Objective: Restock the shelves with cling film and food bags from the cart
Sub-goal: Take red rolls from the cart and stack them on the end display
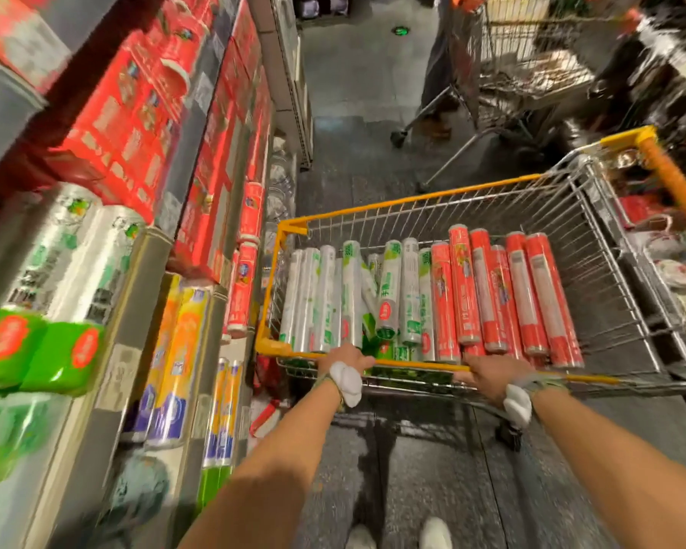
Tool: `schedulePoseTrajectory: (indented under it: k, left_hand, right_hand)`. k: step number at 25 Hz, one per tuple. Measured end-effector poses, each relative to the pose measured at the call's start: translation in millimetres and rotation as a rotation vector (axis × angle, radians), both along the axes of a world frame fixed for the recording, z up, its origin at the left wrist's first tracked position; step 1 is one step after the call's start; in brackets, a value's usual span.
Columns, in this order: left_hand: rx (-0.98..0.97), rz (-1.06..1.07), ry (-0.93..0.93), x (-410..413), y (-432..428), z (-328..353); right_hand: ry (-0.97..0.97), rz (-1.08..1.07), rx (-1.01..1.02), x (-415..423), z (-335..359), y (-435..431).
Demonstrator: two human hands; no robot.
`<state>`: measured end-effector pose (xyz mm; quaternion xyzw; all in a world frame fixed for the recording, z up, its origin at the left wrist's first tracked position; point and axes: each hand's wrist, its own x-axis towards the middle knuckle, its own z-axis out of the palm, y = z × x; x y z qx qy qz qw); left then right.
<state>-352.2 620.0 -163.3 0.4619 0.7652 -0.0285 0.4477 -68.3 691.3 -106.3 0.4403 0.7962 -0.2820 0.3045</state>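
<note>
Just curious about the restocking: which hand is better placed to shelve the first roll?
Probably the left hand: it grips the cart rim beside the green-and-white rolls, nearest the shelves. The right hand grips it by the red rolls.

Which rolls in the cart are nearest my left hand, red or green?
The green and white rolls, on the left of the cart just beyond your left hand; the red rolls lie further right.

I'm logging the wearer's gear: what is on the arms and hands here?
Both forearms are bare: no sleeves, no gloves. The left hand has a white bunched fabric band and a thin greenish braided cord at its wrist; the right hand wears a matching pair.
</note>
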Motion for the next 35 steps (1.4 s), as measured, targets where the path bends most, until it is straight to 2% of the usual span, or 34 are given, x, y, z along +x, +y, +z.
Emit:
schedulePoseTrajectory:
  k: [4, 9, 13, 18, 24, 26, 28, 31, 33, 35]
  left_hand:
    - [0.062, -0.005, 0.003, -22.0, 65.1, 2.1]
    - [0.028, -0.003, -0.032, -42.0, 153.3, 17.9]
    - [-0.020, 0.012, 0.018, -55.7, 225.7, 29.0]
    - [0.027, -0.002, 0.022, -74.8, 299.7, 29.8]
    - [-0.143, -0.167, 0.068, -94.5, 372.2, 39.0]
    - [-0.156, -0.161, 0.077, -105.2, 394.4, 36.8]
    - [-0.095, -0.125, 0.064, -119.7, 429.5, 39.3]
    - [0.105, 0.093, 0.006, -130.8, 494.4, 29.9]
    - [0.085, 0.067, 0.006, -127.1, 538.2, 13.2]
    - [0.036, 0.019, -0.020, -114.2, 564.4, -12.5]
  right_hand:
    - [0.011, -0.029, -0.050, -20.8, -0.6, 68.7]
    - [0.027, -0.011, -0.005, -41.2, -2.0, 150.4]
    - [0.024, 0.026, -0.034, -60.5, -4.0, 227.5]
    - [0.006, 0.024, -0.076, -79.9, 1.0, 308.0]
    - [-0.023, -0.032, -0.151, -104.6, 2.5, 369.7]
    - [-0.020, -0.076, -0.180, -114.8, 4.6, 388.1]
    - [0.043, -0.213, -0.211, -132.8, 4.6, 417.0]
    - [0.168, -0.465, -0.202, -167.3, -0.1, 470.9]
    - [0.262, -0.772, -0.251, -201.4, -13.0, 513.1]
    - [0.387, -1.055, -0.405, -228.6, -25.3, 539.3]
